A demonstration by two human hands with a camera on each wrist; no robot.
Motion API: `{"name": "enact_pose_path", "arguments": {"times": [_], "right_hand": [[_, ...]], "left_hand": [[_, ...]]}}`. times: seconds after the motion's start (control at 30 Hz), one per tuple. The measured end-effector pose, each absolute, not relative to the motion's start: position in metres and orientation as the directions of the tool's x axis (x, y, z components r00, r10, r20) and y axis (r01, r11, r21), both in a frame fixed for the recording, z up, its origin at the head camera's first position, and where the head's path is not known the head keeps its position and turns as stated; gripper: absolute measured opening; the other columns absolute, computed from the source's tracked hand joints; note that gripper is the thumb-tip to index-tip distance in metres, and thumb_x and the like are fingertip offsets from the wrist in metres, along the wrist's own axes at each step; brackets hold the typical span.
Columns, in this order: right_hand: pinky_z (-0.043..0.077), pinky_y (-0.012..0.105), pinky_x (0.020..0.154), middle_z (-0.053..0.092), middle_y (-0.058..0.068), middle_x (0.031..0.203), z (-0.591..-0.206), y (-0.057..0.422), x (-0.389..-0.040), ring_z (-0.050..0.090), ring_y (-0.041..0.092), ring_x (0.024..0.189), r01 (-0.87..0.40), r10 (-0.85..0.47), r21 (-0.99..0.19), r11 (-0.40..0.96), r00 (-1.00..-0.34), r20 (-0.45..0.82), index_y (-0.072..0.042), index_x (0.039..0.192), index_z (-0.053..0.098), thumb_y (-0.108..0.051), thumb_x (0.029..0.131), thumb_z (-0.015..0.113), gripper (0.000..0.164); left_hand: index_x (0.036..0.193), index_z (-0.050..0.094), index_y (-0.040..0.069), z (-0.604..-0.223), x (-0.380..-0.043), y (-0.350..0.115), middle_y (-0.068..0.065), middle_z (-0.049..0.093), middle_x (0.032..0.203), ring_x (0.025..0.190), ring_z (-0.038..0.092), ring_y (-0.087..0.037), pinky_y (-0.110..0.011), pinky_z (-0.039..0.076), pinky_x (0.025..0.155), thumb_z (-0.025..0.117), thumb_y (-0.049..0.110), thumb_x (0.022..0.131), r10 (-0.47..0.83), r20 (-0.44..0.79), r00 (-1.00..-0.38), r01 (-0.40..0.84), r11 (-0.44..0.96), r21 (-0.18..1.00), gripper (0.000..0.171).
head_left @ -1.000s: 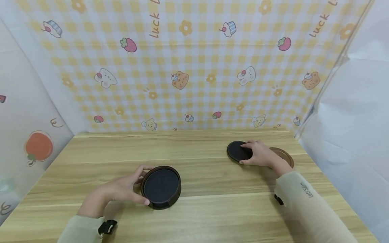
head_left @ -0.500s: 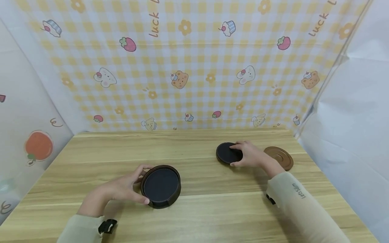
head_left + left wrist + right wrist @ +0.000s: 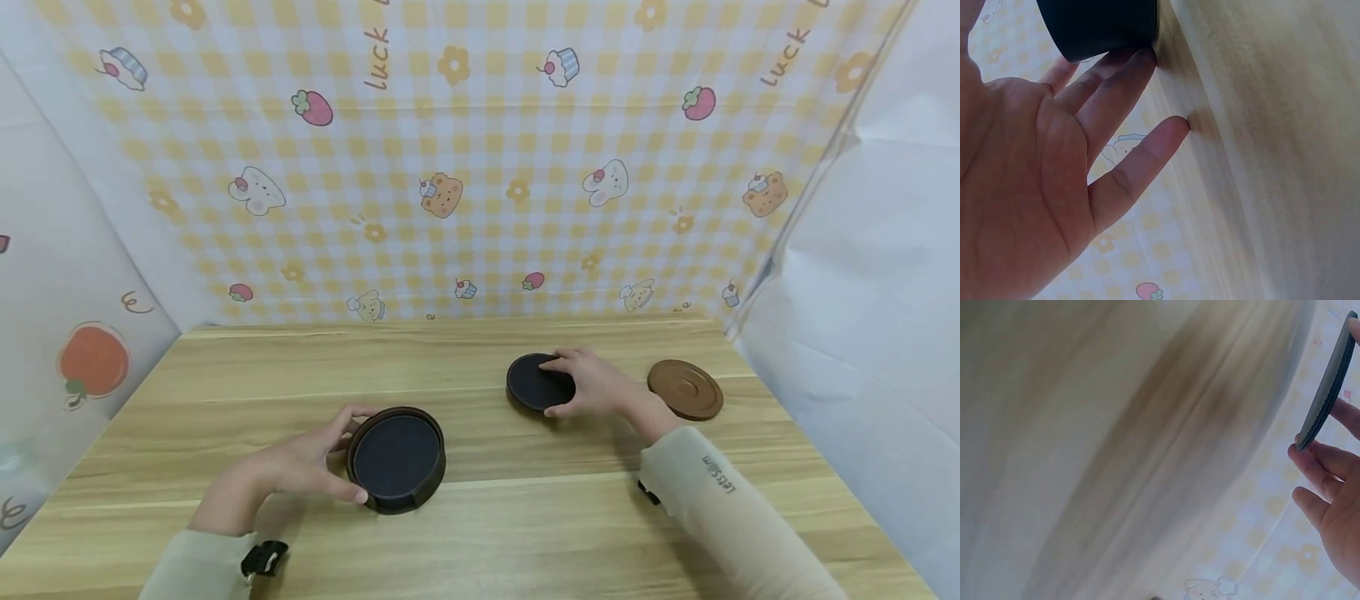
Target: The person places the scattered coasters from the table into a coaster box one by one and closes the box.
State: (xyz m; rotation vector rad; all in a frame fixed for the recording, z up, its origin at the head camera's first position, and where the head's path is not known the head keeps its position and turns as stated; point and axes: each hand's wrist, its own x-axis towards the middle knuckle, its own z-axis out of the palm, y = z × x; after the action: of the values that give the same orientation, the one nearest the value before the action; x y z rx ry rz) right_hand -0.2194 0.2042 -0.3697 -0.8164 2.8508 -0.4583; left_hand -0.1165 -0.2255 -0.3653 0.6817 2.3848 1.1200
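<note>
A round black coaster holder (image 3: 435, 479) with a brown inner rim stands on the table at centre left, with a black coaster (image 3: 397, 457) lying inside it. My left hand (image 3: 307, 462) holds the holder from its left side, thumb at the near edge and fingers round the far edge. In the left wrist view, fingertips touch the dark wall of the holder (image 3: 1104, 25). Farther right, my right hand (image 3: 592, 387) pinches another round black coaster (image 3: 531, 383) by its edge. The right wrist view shows this coaster (image 3: 1329, 384) raised off the table, thin and seen nearly edge-on.
A brown round coaster (image 3: 684, 389) with a ringed middle lies at the back right of the wooden table (image 3: 487, 533). Behind the table hangs a yellow checked cloth (image 3: 487, 150). White sheets (image 3: 877, 292) close off both sides.
My right hand has moved left with the black coaster, away from the brown coaster, which now shows whole. My left hand and the holder have stayed in place.
</note>
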Motion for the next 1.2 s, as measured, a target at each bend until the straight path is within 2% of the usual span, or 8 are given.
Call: {"name": "enact_pose_path", "arguments": {"times": [0.67,1.0,1.2], "right_hand": [[0.047,0.050,0.104,0.044,0.019,0.152,-0.355,0.160,-0.197,0.044,0.034,0.134,-0.646,-0.681,-0.304,0.700,-0.732,-0.012,-0.015,0.139,0.058,-0.046,0.077,0.081,0.073],[0.045,0.049,0.107,0.041,0.020,0.153,-0.352,0.132,-0.186,0.043,0.035,0.135,-0.719,-0.756,-0.314,0.620,-0.655,0.009,-0.016,0.141,0.057,-0.048,0.078,0.079,0.074],[0.044,0.046,0.109,0.040,0.016,0.155,-0.350,0.111,-0.178,0.040,0.031,0.138,-0.744,-0.787,-0.312,0.591,-0.617,-0.020,-0.019,0.143,0.054,-0.051,0.079,0.077,0.075]], "left_hand": [[0.149,0.022,0.008,-0.366,-0.117,-0.227,-0.029,0.045,0.146,0.138,0.036,-0.055,-0.070,0.033,0.107,0.086,0.030,0.076,0.590,-0.163,-0.791,0.244,0.548,0.800,0.099],[0.149,0.022,0.008,-0.367,-0.118,-0.227,-0.028,0.046,0.145,0.137,0.036,-0.056,-0.070,0.033,0.106,0.086,0.030,0.076,0.593,-0.161,-0.789,0.251,0.550,0.797,0.099],[0.149,0.021,0.007,-0.366,-0.118,-0.228,-0.027,0.046,0.144,0.137,0.037,-0.053,-0.069,0.033,0.108,0.085,0.028,0.076,0.596,-0.170,-0.785,0.230,0.535,0.813,0.099]]}}
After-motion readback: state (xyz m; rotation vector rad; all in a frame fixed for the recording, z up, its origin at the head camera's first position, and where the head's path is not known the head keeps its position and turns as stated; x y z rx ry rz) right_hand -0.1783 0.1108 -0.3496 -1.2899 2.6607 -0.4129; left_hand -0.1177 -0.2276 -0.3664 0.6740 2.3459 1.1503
